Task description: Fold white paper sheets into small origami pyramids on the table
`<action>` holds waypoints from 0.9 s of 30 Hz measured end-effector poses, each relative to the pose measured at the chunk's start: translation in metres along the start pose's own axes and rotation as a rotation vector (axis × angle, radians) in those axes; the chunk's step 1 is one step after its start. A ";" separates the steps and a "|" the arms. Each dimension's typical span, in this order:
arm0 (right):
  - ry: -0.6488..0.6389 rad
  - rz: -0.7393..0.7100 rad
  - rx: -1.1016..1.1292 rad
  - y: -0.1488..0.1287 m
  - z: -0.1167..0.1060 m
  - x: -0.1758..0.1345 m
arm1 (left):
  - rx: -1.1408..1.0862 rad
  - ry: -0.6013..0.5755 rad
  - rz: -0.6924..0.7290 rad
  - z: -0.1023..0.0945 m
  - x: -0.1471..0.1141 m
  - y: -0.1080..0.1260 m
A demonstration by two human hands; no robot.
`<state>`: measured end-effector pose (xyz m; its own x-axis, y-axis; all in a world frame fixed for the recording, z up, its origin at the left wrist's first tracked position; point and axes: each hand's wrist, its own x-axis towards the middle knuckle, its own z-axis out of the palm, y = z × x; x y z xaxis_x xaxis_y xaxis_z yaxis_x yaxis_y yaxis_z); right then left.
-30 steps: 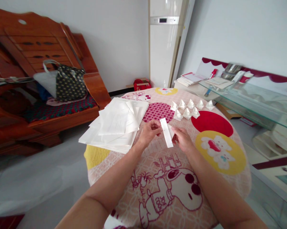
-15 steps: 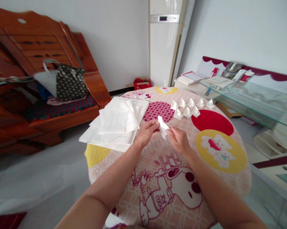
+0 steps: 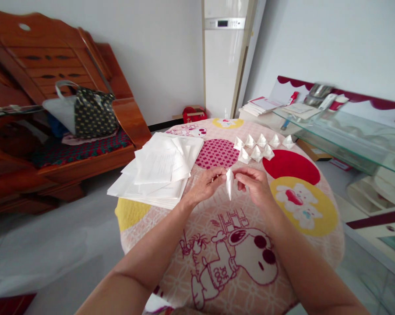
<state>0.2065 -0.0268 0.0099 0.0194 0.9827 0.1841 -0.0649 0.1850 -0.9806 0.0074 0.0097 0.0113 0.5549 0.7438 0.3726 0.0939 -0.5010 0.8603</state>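
Note:
Between my two hands is a small piece of folded white paper (image 3: 229, 184), seen nearly edge-on as a narrow pointed shape above the tablecloth. My left hand (image 3: 209, 184) pinches its left side with thumb and fingers. On the other side, my right hand (image 3: 252, 183) has its fingertips closed at the paper's right edge. Beyond my hands, several folded white paper boats (image 3: 256, 153) stand in two rows. A pile of white paper sheets (image 3: 158, 170) lies to the left, some with faint print.
A patterned cloth covers the round table (image 3: 145, 245). Left of it stands a wooden bench (image 3: 86, 157) with a dotted bag (image 3: 94, 111). At right is a glass shelf (image 3: 348, 131) holding various items. A white air conditioner (image 3: 222, 65) fills the corner.
The folded paper has turned from a slanted, flat-facing strip to an upright, nearly edge-on shape. My right hand has turned and shifted slightly; both hands are now level at its sides.

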 end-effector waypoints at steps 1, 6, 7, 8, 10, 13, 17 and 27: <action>-0.019 0.003 0.024 -0.002 0.000 -0.001 | 0.036 -0.008 0.013 0.000 0.000 0.002; -0.084 0.114 0.082 -0.009 -0.002 -0.003 | -0.004 -0.085 -0.006 0.000 -0.002 0.004; -0.098 0.146 0.092 -0.010 -0.003 -0.003 | -0.046 -0.101 -0.022 0.000 -0.002 0.002; -0.118 0.175 0.108 -0.010 -0.003 -0.003 | -0.099 -0.120 -0.044 0.001 -0.002 0.001; -0.174 0.215 0.150 -0.009 -0.005 -0.002 | -0.231 -0.159 -0.096 0.001 -0.001 -0.001; -0.239 0.216 0.199 -0.007 -0.006 -0.001 | -0.401 -0.174 -0.162 0.003 -0.001 -0.001; -0.233 0.156 0.216 -0.004 -0.007 -0.001 | -0.468 -0.161 -0.154 0.008 -0.001 -0.001; -0.180 0.159 0.158 -0.001 -0.006 -0.001 | -0.359 -0.014 -0.120 0.019 -0.003 -0.004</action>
<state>0.2125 -0.0276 0.0102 -0.1802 0.9823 0.0516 -0.2080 0.0132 -0.9780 0.0210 0.0015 0.0004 0.5693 0.7803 0.2588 -0.1351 -0.2217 0.9657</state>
